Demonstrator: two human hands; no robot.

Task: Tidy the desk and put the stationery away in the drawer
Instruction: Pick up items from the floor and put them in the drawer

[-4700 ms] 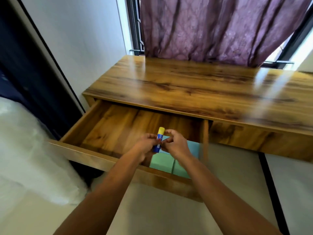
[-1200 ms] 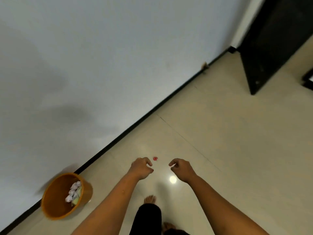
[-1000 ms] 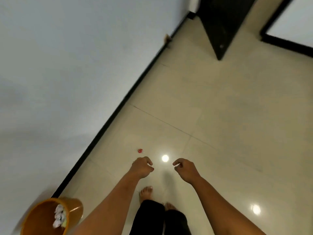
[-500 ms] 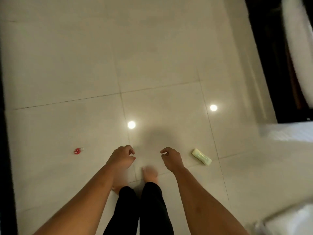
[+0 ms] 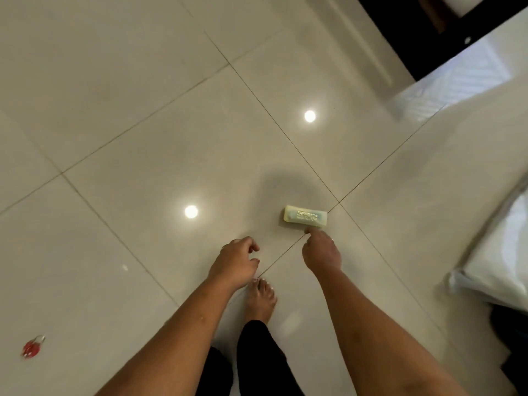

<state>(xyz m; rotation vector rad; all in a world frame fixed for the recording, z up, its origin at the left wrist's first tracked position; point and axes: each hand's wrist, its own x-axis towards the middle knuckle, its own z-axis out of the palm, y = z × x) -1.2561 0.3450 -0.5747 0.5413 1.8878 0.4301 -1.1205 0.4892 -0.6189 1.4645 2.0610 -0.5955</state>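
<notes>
A small pale yellow-green block [image 5: 305, 218] with a printed label lies flat on the tiled floor, right of centre. My right hand [image 5: 321, 254] reaches down just below it, and one fingertip is at the block's near edge; the fingers do not wrap round it. My left hand [image 5: 235, 264] hangs to the left of the block with loosely curled fingers and holds nothing. The desk and its drawer are out of view.
A small red item with a metal ring [image 5: 33, 347] lies on the floor at lower left. My bare foot [image 5: 261, 298] stands between my arms. A white plastic-wrapped mattress [image 5: 500, 267] fills the right side. Dark furniture [image 5: 414, 27] stands at the top right.
The view has swung from the open drawer, past a wall and an orange bin, down to the floor. The glue stick is gone from my hands. My right hand has reached to the block.
</notes>
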